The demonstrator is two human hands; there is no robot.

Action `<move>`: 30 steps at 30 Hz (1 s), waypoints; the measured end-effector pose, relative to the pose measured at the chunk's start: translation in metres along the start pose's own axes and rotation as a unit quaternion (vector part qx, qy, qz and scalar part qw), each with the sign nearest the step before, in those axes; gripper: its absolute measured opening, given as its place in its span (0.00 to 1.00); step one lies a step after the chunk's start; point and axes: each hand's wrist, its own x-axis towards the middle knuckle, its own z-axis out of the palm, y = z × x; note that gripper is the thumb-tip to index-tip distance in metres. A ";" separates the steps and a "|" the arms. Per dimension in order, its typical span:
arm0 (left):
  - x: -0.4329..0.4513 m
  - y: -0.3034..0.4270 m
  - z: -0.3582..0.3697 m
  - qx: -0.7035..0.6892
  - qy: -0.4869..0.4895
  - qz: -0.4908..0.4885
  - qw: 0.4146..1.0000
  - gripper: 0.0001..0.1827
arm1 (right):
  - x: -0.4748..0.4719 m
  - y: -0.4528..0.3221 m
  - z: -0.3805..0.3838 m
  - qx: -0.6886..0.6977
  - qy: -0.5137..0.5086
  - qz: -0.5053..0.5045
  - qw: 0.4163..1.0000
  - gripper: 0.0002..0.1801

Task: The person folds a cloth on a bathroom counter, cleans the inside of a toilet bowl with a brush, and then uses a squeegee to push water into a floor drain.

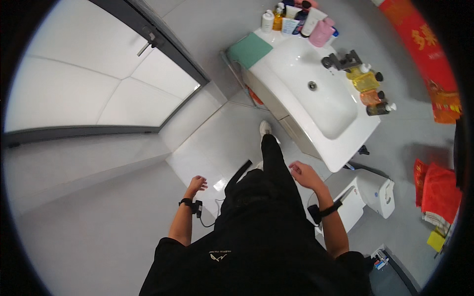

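My left hand [198,183] hangs beside my left hip over the tiled floor [207,129], fingers loosely bent and apart, with nothing in it. At my other side, my right hand [305,174] is also bare of any object, its fingers slightly curled. It is nearest to the front corner of the white washbasin [311,118] and to the white toilet [350,207]. A strapped device with a cable sits on each forearm. Toward the back of the basin stands a dark faucet [342,61].
Several bottles and tubes [296,20] crowd the basin's far end, near a green cloth [250,50]. More bottles [366,81] line its wall side. A frosted door [92,74] with a metal handle [143,49] is on the left. Red towels [439,190] hang at right.
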 end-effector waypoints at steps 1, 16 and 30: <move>-0.008 0.018 0.001 -0.001 -0.005 0.017 1.000 0.12 | 0.023 -0.001 0.002 0.015 -0.031 0.006 0.999 0.11; -0.105 0.060 -0.088 -0.078 0.155 0.008 0.985 0.10 | 0.481 -0.156 0.047 0.840 0.042 0.263 0.473 0.20; 0.017 0.481 -0.227 0.411 0.442 0.585 0.542 0.29 | 0.372 -0.047 0.113 0.775 0.069 0.233 0.583 0.13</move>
